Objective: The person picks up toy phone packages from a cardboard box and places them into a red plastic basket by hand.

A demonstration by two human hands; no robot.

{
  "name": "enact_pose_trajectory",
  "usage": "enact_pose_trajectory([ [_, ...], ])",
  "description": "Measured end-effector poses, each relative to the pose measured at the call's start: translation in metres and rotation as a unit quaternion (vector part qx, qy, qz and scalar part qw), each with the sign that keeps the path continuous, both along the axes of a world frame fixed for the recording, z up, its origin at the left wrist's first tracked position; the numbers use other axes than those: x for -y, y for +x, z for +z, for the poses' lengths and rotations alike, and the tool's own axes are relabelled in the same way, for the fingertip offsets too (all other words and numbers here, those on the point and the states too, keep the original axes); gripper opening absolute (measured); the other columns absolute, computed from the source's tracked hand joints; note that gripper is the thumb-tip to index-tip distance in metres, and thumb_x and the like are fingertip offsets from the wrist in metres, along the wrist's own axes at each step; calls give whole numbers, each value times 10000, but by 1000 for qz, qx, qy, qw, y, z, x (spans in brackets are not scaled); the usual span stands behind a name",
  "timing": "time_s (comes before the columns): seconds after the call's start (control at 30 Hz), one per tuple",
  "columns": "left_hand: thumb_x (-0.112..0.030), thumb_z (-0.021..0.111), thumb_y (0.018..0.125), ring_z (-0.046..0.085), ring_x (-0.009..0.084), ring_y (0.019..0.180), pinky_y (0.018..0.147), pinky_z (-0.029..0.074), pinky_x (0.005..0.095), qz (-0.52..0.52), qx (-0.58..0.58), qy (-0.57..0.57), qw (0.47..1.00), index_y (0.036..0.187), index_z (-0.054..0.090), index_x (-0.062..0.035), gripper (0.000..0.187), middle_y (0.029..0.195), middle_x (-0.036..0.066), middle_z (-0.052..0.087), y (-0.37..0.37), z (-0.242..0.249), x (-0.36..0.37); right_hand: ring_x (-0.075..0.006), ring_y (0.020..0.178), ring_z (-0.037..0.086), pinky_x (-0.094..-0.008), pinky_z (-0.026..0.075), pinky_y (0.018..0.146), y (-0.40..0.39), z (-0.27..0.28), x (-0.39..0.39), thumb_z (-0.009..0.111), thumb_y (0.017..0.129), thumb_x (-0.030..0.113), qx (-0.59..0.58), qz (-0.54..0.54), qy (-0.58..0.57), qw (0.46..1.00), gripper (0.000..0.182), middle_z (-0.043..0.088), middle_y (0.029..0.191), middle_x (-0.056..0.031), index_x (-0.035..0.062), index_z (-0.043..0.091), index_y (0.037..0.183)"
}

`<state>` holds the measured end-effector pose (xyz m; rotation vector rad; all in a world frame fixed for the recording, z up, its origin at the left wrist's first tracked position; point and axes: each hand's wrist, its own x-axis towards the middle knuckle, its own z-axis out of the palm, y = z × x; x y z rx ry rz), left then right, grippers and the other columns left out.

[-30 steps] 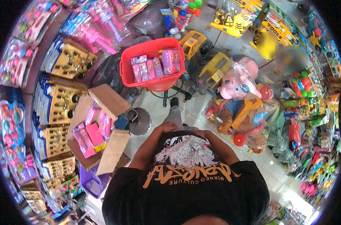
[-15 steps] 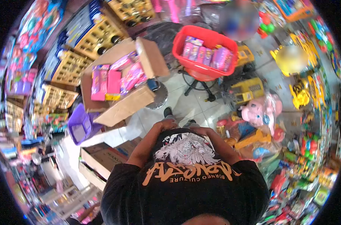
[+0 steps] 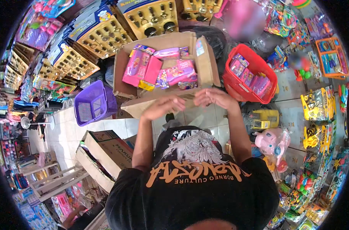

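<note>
My left hand is raised in front of the open cardboard box, fingers apart and empty. Opposite it, my right hand hovers at the box's near right corner, also with loose fingers and nothing in it. Pink and purple packaged toys lie inside the box, beyond both hands. To the right of the box stands a red basket holding similar pink packs.
A purple basket is left of the box. Nearer is another carton. Carded kitchen sets line the back left. A pink toy and yellow toy packs are at right. Another person's arm shows at lower left.
Both hands have risen from my waist toward the box's near edge. The view has shifted, so the box and baskets appear further right.
</note>
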<state>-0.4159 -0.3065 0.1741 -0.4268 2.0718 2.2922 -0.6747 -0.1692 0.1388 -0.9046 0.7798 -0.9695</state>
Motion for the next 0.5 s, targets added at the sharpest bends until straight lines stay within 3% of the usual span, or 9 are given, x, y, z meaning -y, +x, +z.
enact_pose_trajectory([
  [0.07, -340, 396, 965, 571, 138, 924, 786, 452, 283, 108, 14, -31, 994, 1111, 546, -10, 391, 976, 70, 617, 20, 1, 49, -211, 1050, 564, -345, 464, 874, 15, 15, 46, 394, 950, 403, -27, -33, -16, 999, 485, 569, 1149, -135, 6, 461, 1220],
  [0.13, -316, 506, 921, 573, 138, 900, 779, 442, 274, 259, 21, -66, 964, 1083, 558, -4, 355, 940, 70, 619, 33, -17, 94, -218, 1058, 561, -341, 461, 877, 31, 17, 88, 391, 956, 378, -49, -63, -30, 996, 469, 549, 1179, -144, 6, 434, 1238],
  [0.2, -285, 561, 895, 555, 124, 901, 792, 432, 267, 331, -35, -189, 924, 1097, 546, 11, 359, 946, 67, 606, 43, -42, 141, -206, 1048, 564, -343, 471, 859, 43, 9, 131, 409, 957, 353, -77, -115, 3, 990, 414, 542, 1185, -135, 43, 436, 1230],
  [0.23, -288, 607, 855, 563, 204, 959, 851, 432, 319, 337, 20, -211, 918, 1112, 531, 29, 415, 1006, 131, 602, 46, -32, 154, -196, 1058, 555, -333, 475, 844, 48, -4, 153, 467, 933, 371, -88, -125, 24, 988, 402, 530, 1195, -111, 85, 445, 1213],
  [0.27, -288, 607, 855, 563, 204, 959, 851, 432, 319, 342, 18, -212, 915, 1112, 531, 29, 415, 1006, 131, 602, 49, -35, 169, -196, 1058, 555, -333, 475, 844, 51, -17, 173, 467, 933, 371, -90, -120, 20, 988, 402, 530, 1195, -111, 85, 445, 1213],
  [0.33, -300, 644, 805, 534, 320, 1043, 904, 418, 389, 328, 11, -518, 790, 1124, 516, 48, 489, 1084, 219, 566, 51, -52, 198, -185, 1022, 566, -335, 478, 816, 70, -32, 211, 519, 908, 374, -164, -167, 67, 970, 417, 514, 1192, -83, 103, 437, 1214],
  [0.37, -318, 673, 753, 461, 417, 1108, 948, 383, 449, 335, 55, -477, 810, 1188, 455, 57, 614, 1159, 291, 498, 47, -60, 209, -196, 1019, 553, -346, 473, 801, 78, -46, 231, 565, 870, 407, -166, -172, 101, 966, 486, 489, 1196, -76, 113, 419, 1229],
  [0.47, -336, 691, 725, 436, 431, 1132, 972, 364, 448, 272, 123, -530, 793, 1260, 365, 52, 737, 1208, 299, 452, 41, -99, 239, -210, 1034, 531, -369, 476, 784, 101, -83, 272, 597, 839, 431, -206, -194, 176, 943, 544, 481, 1196, -94, 104, 409, 1231],
  [0.5, -340, 702, 706, 382, 440, 1193, 1010, 334, 443, 253, 190, -478, 820, 1323, 276, 51, 845, 1282, 304, 389, 38, -94, 239, -235, 1063, 509, -376, 485, 779, 105, -93, 280, 633, 797, 462, -216, -180, 177, 943, 649, 466, 1213, -111, 90, 385, 1267],
])
